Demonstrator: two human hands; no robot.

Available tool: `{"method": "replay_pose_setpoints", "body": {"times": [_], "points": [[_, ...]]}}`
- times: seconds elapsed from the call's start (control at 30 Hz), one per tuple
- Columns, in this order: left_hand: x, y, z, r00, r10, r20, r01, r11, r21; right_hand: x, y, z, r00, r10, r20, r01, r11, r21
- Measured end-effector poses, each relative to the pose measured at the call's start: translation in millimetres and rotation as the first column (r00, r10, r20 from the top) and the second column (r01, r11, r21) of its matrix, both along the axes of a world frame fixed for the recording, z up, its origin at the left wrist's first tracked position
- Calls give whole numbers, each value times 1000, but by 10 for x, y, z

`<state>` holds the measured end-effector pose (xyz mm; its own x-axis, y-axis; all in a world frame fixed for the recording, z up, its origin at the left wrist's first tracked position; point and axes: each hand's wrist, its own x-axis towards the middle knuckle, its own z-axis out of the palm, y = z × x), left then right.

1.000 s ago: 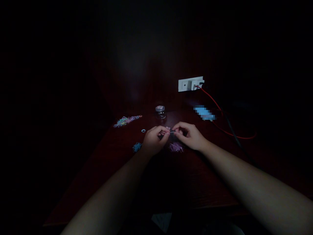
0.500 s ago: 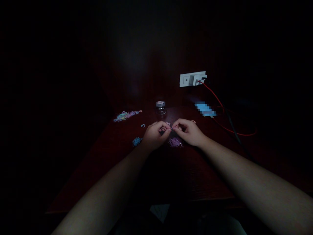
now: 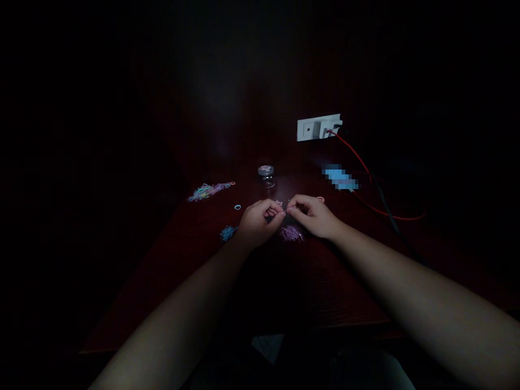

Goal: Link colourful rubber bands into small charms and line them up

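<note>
Fingers point(image 3: 280, 218) of the left hand point(image 3: 258, 224) and right hand point(image 3: 313, 218) pinch a tiny, indistinct item point(image 3: 285, 212) just beyond heaped thin purple elastic-looking bands point(image 3: 291, 233), seemingly mid-adjustment, the next move likely demanding steady, delicate control.

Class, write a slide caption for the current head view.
In dim light, left hand and right hand pinch close together above a dark red table, near purple bands and a lidded jar.
</note>
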<state>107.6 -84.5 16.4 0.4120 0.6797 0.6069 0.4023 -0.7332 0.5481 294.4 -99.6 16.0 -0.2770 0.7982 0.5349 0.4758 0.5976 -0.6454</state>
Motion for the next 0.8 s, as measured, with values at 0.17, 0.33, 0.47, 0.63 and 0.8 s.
{"method": "replay_pose_setpoints", "body": {"times": [0.17, 0.33, 0.47, 0.63, 0.8], "points": [[-2, 3, -6, 1000, 2, -4, -2, 1000, 7, 13, 14, 0, 999, -22, 23, 21, 1000, 10], [2, 10, -5, 1000, -1, -7, 2, 1000, 14, 9, 6, 13, 999, -24, 31, 23, 1000, 16], [3, 27, -20, 1000, -13, -16, 13, 1000, 0, 11, -2, 29, 999, -36, 37, 35, 999, 30], [-2, 45, -42, 999, -17, -36, 16, 1000, -17, 17, -7, 44, 1000, -12, 20, 12, 1000, 15], [-7, 45, -36, 999, -8, -36, 8, 1000, -17, 30, 13, 23, 1000, 5, -1, -5, 1000, -14]]}}
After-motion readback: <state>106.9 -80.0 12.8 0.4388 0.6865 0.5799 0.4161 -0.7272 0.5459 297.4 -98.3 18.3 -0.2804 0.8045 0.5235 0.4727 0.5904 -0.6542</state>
